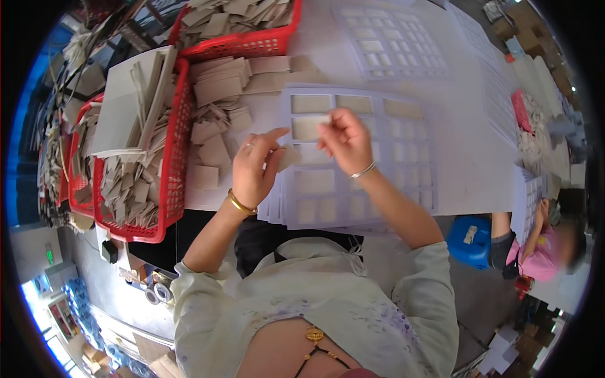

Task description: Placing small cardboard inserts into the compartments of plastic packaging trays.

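I see my left hand (253,165) pinching a small beige card piece (288,155) just left of the white die-cut sheet (359,160) on the table. My right hand (343,140) grips another beige piece (318,125) over the sheet's upper windows. Red basket (167,164) of grey offcuts sits left; blue bin (469,239) lower right.

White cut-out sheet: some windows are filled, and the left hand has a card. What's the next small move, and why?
Probably bring the beige card in the left hand over to an unfilled window of the white cut-out sheet. The right hand is already at a top-row card, and the many right-hand windows look unfilled.
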Tool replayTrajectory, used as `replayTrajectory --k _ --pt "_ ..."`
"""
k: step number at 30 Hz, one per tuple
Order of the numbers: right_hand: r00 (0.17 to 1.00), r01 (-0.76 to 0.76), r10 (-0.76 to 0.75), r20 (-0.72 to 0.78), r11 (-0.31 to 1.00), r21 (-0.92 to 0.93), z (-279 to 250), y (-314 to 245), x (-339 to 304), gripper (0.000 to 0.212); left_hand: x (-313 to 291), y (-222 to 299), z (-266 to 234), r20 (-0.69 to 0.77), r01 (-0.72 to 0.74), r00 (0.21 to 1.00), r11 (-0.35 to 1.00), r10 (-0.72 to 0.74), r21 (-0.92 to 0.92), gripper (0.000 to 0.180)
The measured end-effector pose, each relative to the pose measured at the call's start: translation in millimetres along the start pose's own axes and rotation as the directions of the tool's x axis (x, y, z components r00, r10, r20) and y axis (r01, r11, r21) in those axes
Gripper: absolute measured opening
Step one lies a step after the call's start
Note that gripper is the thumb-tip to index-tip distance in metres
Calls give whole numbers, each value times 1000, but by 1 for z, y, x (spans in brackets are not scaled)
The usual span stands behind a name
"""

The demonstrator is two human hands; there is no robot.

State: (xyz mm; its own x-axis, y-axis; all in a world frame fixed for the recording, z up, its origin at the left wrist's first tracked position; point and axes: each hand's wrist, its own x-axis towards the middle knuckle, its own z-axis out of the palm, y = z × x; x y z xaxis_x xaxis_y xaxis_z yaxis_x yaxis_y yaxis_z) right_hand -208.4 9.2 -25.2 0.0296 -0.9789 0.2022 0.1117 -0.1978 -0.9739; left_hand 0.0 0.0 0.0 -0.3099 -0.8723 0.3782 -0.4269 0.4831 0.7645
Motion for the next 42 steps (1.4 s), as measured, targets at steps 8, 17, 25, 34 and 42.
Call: replayTrajectory --k 8,17,25,34,42 --pt "961 -190 50 -272 835 -517 -150 15 4 20 40 -7 83 90 -59 994 992 69 -110 15" --pt "958 -286 218 -185 770 -571 -170 42 -5 17 74 -48 163 362 259 910 959 -202 -116 8" --pt "956 -269 285 -73 744 -612 -175 51 6 17 82 -52 180 385 114 911 988 -147 109 7" --pt "990 -67 143 -7 418 -906 -145 45 8 15 66 -36 170 380 -223 922 907 77 357 6" --pt "994 103 16 106 127 -987 -152 60 4 6 19 -19 118 190 -373 914 926 358 53 16"
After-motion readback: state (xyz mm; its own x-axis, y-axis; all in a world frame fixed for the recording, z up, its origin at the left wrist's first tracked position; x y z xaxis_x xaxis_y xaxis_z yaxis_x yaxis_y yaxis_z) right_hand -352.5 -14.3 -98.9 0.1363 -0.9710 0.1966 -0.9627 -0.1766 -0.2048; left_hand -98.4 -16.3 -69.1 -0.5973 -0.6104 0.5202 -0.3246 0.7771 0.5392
